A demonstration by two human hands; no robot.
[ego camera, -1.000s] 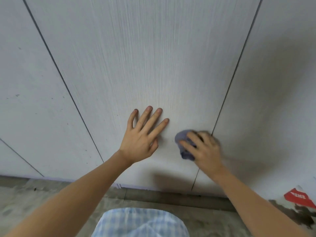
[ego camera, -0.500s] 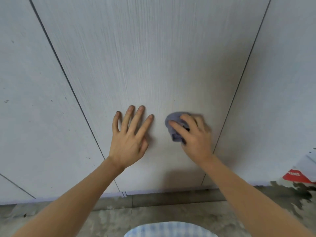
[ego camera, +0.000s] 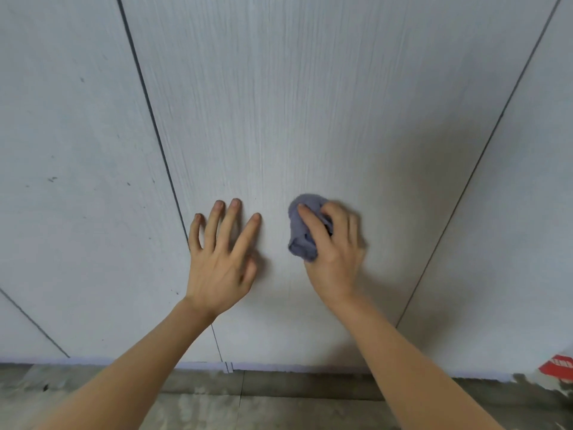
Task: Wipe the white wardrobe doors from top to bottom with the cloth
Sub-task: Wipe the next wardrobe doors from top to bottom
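Observation:
The middle white wardrobe door (ego camera: 310,103) fills most of the head view, with thin dark gaps on both sides. My right hand (ego camera: 336,252) grips a bunched grey-blue cloth (ego camera: 302,229) and presses it against the lower part of this door. My left hand (ego camera: 221,259) lies flat on the same door a little to the left, fingers spread and straight. Both hands are low on the door, not far above its bottom edge.
A left door (ego camera: 71,181) with small dark specks and a right door (ego camera: 521,212) flank the middle one. Below the doors runs a grey concrete floor (ego camera: 279,405). A red-and-white object (ego camera: 558,366) lies at the far right by the floor.
My right hand with the cloth has moved left, away from the right door gap toward the door's middle. My left hand has stayed flat on the door. The view has tilted up.

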